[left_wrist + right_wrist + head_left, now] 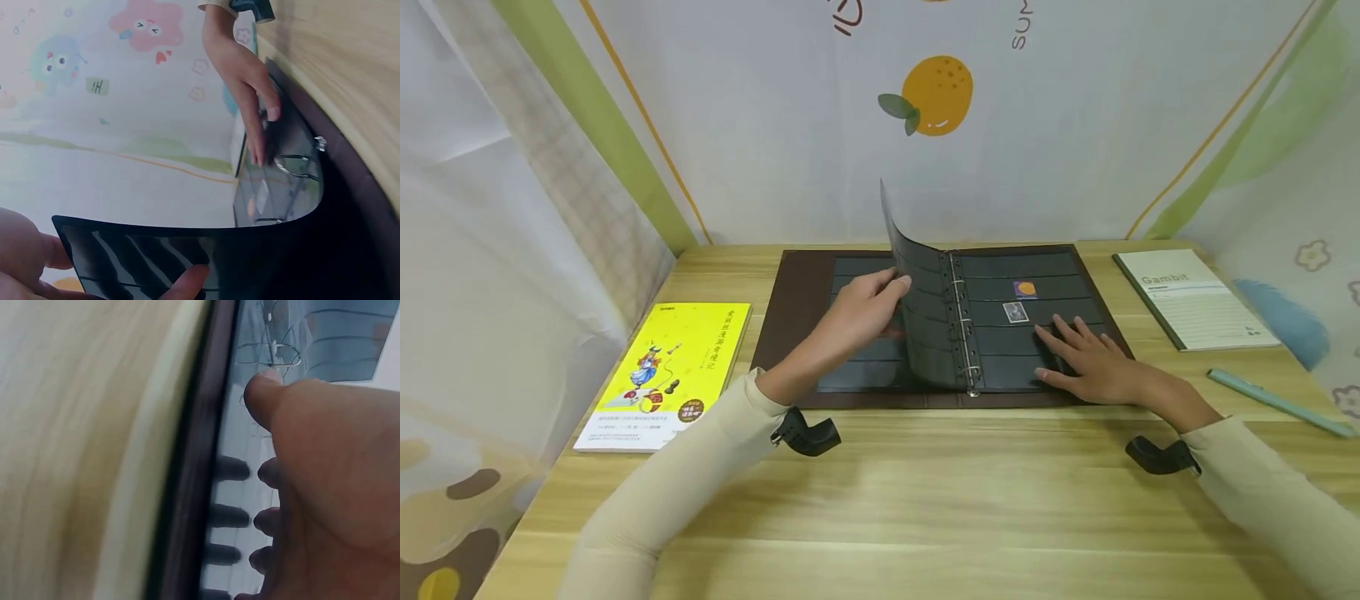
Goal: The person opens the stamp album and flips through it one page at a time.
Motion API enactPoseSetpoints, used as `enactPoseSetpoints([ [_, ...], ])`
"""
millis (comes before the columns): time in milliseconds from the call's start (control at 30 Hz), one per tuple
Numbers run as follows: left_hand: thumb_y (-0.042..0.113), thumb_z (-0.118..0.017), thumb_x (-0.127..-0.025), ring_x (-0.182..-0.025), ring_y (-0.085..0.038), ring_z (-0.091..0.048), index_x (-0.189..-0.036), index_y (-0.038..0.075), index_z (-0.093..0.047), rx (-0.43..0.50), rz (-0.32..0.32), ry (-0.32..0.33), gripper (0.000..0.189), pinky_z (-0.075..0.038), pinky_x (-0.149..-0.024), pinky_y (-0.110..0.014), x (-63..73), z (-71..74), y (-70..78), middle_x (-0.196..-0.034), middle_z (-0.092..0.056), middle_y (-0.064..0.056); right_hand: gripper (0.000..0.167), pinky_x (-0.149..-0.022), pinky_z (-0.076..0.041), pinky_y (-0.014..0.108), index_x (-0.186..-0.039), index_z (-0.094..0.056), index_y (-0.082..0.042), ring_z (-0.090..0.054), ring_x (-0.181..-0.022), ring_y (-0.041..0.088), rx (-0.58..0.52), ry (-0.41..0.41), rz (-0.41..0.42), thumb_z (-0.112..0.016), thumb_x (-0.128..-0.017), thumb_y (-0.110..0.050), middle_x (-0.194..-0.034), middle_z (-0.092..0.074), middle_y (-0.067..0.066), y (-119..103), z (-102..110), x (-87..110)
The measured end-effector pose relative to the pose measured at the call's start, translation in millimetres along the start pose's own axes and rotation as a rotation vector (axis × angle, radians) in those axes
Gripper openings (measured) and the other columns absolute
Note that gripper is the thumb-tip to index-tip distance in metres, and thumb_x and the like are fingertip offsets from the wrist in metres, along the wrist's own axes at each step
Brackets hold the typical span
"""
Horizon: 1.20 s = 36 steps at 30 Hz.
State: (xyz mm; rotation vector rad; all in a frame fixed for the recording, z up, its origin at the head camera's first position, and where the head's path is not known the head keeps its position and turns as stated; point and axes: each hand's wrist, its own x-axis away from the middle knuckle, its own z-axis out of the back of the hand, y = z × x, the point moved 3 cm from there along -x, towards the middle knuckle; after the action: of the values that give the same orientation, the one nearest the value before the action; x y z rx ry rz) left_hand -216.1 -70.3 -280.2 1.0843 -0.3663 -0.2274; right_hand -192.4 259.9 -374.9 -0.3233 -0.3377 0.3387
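A stamp album (792, 312) with a dark brown cover lies spread on the table, its black pages held by metal rings (972, 368). My left hand (867, 307) pinches one black pocket page (931, 329) by its outer edge, and the page stands curved up from the rings. In the left wrist view the thumb lies on the face of that page (140, 256). Two stamps, an orange-and-purple one (1025, 289) and a grey one (1016, 312), sit in the right page's strips. Fingers spread, my right hand (1093, 368) rests at that page's lower right.
Left of the album lies a yellow book (688, 346). On the right are a pale notebook (1198, 300) marked "Gambit" and a light green pen (1277, 402). Printed curtains (820, 167) hang behind and at both sides of the wooden table (940, 500).
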Motion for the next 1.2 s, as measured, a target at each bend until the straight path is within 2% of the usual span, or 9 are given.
enactPoseSetpoints([
  [133,0.042,-0.038,-0.11,-0.143,-0.025,-0.048,-0.162,0.013,-0.023,-0.051,0.007,0.003,0.061,-0.034,-0.121,-0.047,4.3,2.7,-15.5,-0.166,-0.031,-0.006,0.082,-0.109,-0.006,0.083,-0.161,-0.023,-0.004,-0.002,-0.148,0.062,0.004,0.0,-0.005,-0.053,-0.102,-0.052,-0.164,-0.007,0.036,2.6,-5.1,0.5],
  [333,0.033,-0.043,-0.11,-0.125,-0.032,-0.063,-0.161,0.007,-0.022,0.015,0.051,0.007,0.061,-0.049,-0.108,-0.046,9.2,5.8,-35.7,-0.161,-0.038,-0.014,0.082,-0.108,-0.005,0.083,-0.161,-0.022,-0.004,-0.002,-0.148,0.063,-0.004,0.0,-0.004,-0.053,-0.102,-0.052,-0.164,-0.006,0.036,6.1,-8.5,-0.6],
  [567,0.019,-0.047,-0.109,-0.136,-0.037,-0.054,-0.158,-0.004,-0.023,0.088,0.069,0.06,0.059,-0.058,-0.093,-0.047,11.7,17.0,-56.9,-0.16,-0.037,-0.023,0.083,-0.109,-0.004,0.083,-0.162,-0.021,-0.006,-0.001,-0.149,0.061,-0.022,0.007,-0.014,-0.053,-0.102,-0.052,-0.165,-0.005,0.034,6.3,-9.4,-1.7],
  [700,0.017,-0.052,-0.107,-0.123,-0.038,-0.063,-0.157,-0.004,-0.027,0.026,0.105,0.123,0.06,-0.058,-0.093,-0.045,14.2,25.4,-71.3,-0.153,-0.047,-0.024,0.083,-0.108,-0.004,0.083,-0.162,-0.021,-0.004,-0.001,-0.148,0.062,-0.025,0.009,-0.014,-0.053,-0.102,-0.051,-0.164,-0.005,0.035,6.2,-10.0,-2.0],
  [900,0.017,-0.061,-0.102,-0.13,-0.033,-0.059,-0.156,0.002,-0.036,-0.154,0.137,0.195,0.061,-0.053,-0.101,-0.044,14.0,35.7,-85.7,-0.149,-0.052,-0.023,0.084,-0.108,-0.004,0.083,-0.162,-0.018,-0.004,0.001,-0.148,0.062,-0.032,-0.011,-0.023,-0.052,-0.102,-0.051,-0.164,-0.003,0.035,6.5,-10.7,-2.3],
  [967,0.017,-0.065,-0.1,-0.11,-0.03,-0.067,-0.153,0.001,-0.041,-0.241,0.127,0.208,0.061,-0.055,-0.087,-0.038,12.4,37.1,-87.2,-0.133,-0.063,-0.023,0.084,-0.108,-0.004,0.083,-0.162,-0.017,-0.004,0.002,-0.148,0.062,-0.037,-0.016,-0.024,-0.052,-0.102,-0.052,-0.164,-0.002,0.035,6.6,-10.2,-2.2],
  [1033,0.016,-0.069,-0.097,-0.077,-0.023,-0.062,-0.143,-0.004,-0.053,-0.34,0.105,0.21,0.052,-0.047,-0.067,-0.031,10.0,37.7,-88.7,-0.099,-0.069,-0.018,0.084,-0.108,-0.003,0.083,-0.162,-0.017,-0.004,0.002,-0.148,0.062,-0.044,-0.018,-0.024,-0.053,-0.102,-0.052,-0.164,-0.002,0.035,6.6,-10.0,-1.9],
  [1100,0.016,-0.071,-0.095,-0.058,-0.016,-0.043,-0.116,-0.006,-0.066,-0.437,0.078,0.205,0.031,-0.033,-0.057,-0.027,8.2,37.9,-90.5,-0.07,-0.055,-0.008,0.084,-0.108,-0.003,0.084,-0.162,-0.017,-0.003,0.002,-0.148,0.062,-0.047,-0.014,-0.022,-0.053,-0.102,-0.051,-0.164,-0.002,0.036,6.2,-9.8,-1.7],
  [1200,0.016,-0.072,-0.095,-0.053,-0.016,-0.035,-0.086,-0.001,-0.06,-0.543,0.059,0.179,0.023,-0.028,-0.055,-0.027,6.7,37.1,-96.3,-0.06,-0.038,-0.003,0.084,-0.107,-0.004,0.084,-0.161,-0.019,-0.002,0.001,-0.147,0.063,-0.05,-0.007,-0.018,-0.053,-0.102,-0.05,-0.164,-0.003,0.036,5.5,-9.9,-1.6],
])
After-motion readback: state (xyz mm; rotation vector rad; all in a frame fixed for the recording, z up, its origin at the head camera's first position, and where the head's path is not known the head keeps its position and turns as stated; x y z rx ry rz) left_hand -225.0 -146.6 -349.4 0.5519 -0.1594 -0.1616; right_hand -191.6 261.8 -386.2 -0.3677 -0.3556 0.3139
